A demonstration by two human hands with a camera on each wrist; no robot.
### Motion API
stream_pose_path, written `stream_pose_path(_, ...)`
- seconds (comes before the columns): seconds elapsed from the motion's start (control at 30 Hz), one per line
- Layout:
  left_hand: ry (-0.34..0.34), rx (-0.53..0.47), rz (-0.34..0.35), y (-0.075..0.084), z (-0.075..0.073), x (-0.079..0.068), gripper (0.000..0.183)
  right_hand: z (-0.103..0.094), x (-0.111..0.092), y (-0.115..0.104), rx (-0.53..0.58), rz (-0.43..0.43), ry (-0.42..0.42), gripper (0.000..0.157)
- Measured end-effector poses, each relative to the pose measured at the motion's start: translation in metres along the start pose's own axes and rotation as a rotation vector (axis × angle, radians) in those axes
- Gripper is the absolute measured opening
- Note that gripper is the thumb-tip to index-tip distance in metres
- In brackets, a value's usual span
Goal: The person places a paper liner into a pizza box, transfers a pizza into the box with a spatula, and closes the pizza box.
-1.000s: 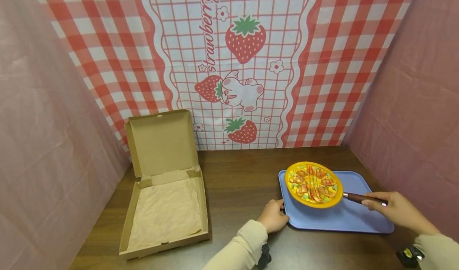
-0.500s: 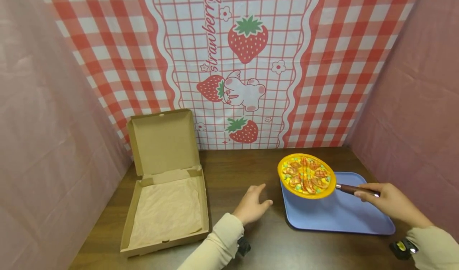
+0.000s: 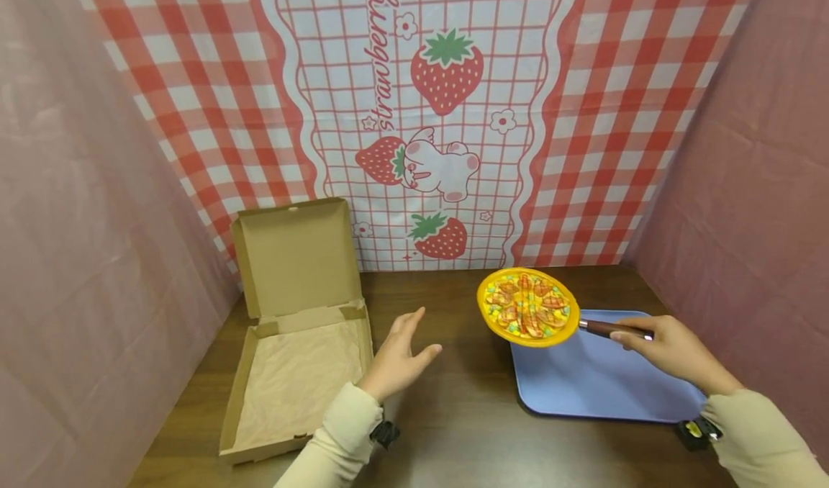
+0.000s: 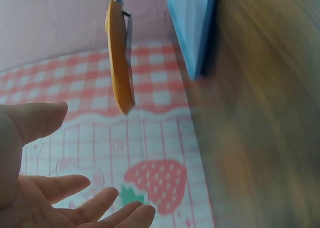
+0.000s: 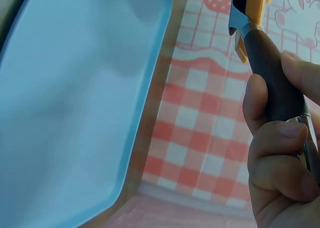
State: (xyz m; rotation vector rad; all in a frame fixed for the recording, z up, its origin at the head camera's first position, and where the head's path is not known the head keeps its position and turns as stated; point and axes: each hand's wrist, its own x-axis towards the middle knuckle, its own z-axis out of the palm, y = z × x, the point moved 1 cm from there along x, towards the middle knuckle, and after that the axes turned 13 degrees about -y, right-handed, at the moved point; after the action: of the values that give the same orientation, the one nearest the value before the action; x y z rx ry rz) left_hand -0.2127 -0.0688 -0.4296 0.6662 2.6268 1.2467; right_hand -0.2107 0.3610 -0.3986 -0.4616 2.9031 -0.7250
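Aloft — pizza (image 3: 527,306) on server (image 3: 602,327), in right grip (image 3: 676,350).

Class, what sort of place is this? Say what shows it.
Probably a staged tabletop booth, not a working kitchen: pink fabric curtains flank a dark brown wood-grain table, with a red-and-white checked strawberry-print cloth behind it.

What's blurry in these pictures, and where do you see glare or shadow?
Head view: the round yellow-rimmed pizza looks fairly sharp, with pale glare on the brown wood-grain table near the bottom edge; left wrist view: the table is smeared with blur; right wrist view: soft, broad shadows lie across the blue rectangular tray.
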Motion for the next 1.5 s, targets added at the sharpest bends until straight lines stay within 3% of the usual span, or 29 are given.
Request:
stream_pose_path(0.13, 0.034, 0.028, -0.034, -0.014, -0.019, -0.017, 0.074, 0.003, 0.01, -0.011, 0.022, -0.01, -0.009, 0.042)
stream_pose_path(0.43, 0.119, 0.072, -0.182, -0.051, -0.066, -0.063, 0.084, 0.012, 0.032, -0.037, 0.063, -0.042, -0.032, 0.039)
stream_pose_path(0.9, 0.175, 0.156, -0.362, -0.115, -0.132, -0.138, 0.097, 0.035, 0.072, -0.081, 0.108, -0.138, -0.067, 0.041)
stream_pose_path(1.13, 0.176, 0.147, -0.479, -0.141, -0.145, -0.162, 0.094, 0.049, 0.094, -0.108, 0.142, -0.156, -0.112, 0.031)
stream_pose_path(1.3, 0.117, 0.103, -0.586, -0.154, -0.148, -0.171, 0.092, 0.058, 0.108, -0.13, 0.136, -0.191, -0.145, 0.031)
stream_pose_path(1.5, 0.079, 0.065, -0.592, -0.172, -0.141, -0.176, 0.083, 0.072, 0.124, -0.155, 0.098, -0.238, -0.168, 0.034)
